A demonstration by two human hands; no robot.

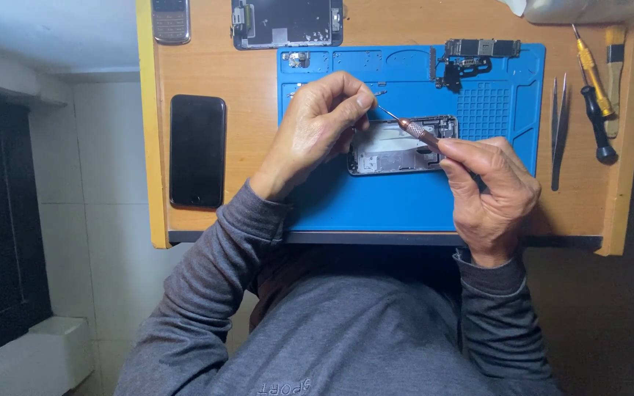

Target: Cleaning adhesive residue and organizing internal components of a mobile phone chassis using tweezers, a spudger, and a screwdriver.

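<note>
Fingers [357,103] of the left hand [315,125] pinch the tip of a slim copper-handled screwdriver [414,130]; the right hand [489,187] grips its handle above the opened silver phone chassis [398,147] on the blue silicone mat [420,205]. Seating the bit accurately seems next.

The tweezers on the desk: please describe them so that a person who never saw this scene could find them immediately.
Start at the blue work mat in the middle of the wooden desk, then look just past its right edge. There the tweezers lie on bare wood, left of two screwdrivers. They are the only all-metal, silver tool, with two thin arms and no coloured handle.
</note>
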